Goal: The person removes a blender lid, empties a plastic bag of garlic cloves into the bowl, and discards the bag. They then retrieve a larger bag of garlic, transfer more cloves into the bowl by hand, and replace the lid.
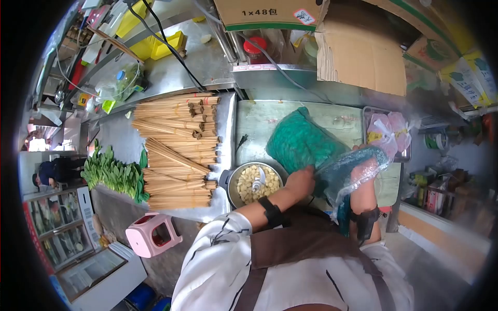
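Note:
My left hand [302, 184] is closed at the near edge of a clear plastic bag [332, 173], with its fingers pinched on the film. My right hand [364, 168] is partly covered by the same bag, which drapes over the wrist and forearm; the fingers seem curled on the plastic but are partly hidden. Beyond both hands a bulging green bag [301, 139] lies on the worktop, its contents not clear. Beside my left forearm stands a food processor bowl [232, 200] holding peeled garlic cloves [248, 193] around a metal blade [257, 182].
Bundles of wooden skewers [179, 160] cover the steel table on the left, beside leafy greens [111, 173]. A tray [365, 124] with pink bagged goods sits right. Cardboard boxes [358, 59] overhang the back. A pink stool [150, 236] stands on the floor. A person [57, 171] is far left.

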A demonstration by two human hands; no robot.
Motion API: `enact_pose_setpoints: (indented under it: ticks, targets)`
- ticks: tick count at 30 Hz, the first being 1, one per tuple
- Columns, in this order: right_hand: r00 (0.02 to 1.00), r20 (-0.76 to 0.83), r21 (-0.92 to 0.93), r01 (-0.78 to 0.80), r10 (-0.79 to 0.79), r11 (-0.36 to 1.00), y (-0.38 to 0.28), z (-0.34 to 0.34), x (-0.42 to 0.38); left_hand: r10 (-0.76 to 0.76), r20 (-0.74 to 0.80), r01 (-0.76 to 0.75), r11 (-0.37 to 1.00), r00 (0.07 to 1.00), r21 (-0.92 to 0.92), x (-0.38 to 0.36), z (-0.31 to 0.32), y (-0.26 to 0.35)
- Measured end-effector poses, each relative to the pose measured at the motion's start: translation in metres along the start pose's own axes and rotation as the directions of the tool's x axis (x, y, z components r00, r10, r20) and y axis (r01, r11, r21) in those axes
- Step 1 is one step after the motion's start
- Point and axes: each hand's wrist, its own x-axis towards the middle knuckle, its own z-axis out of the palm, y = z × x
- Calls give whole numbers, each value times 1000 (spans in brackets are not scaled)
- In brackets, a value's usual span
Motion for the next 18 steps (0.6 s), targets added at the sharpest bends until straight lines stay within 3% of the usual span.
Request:
enact_pose_setpoints:
  ticks: [2,3,5,6,7,9,10,13,15,18]
  targets:
    - [996,-84,3,-2,2,1000,-2,10,-13,15,52,-15,1000,999,-1,-10,-1,1]
    - [1000,-21,13,-18,18,1000,-2,6,-16,21,78,-21,1000,997,-5,-15,-3,3]
    - [992,113,31,-56,52,998,1,-1,-22,25,-55,-38,972,998,-231,-22,8,-6]
    - [968,246,-210,8,45,978,-2,7,-34,15,-121,-56,940,992,-337,-29,16,-9]
    - [927,369,-428,102,71,898,-9,23,-51,65,-166,-110,954,984,-280,-41,19,0]
    - [868,473,-394,52,154,918,-9,20,-56,123,-238,-169,969,963,-180,-58,28,25]
    - [860,478,-147,-125,182,981,-1,9,-47,129,-269,-171,976,954,-137,-60,31,36]
    - [969,137,110,-222,206,969,10,0,-31,-13,-287,-27,990,958,-136,-55,30,55]
    - [961,231,124,-185,153,975,15,-24,-15,-122,-223,75,975,967,-211,-44,11,57]
    - [991,46,30,-129,128,991,6,-16,-19,12,-377,-138,941,926,-308,-31,12,14]
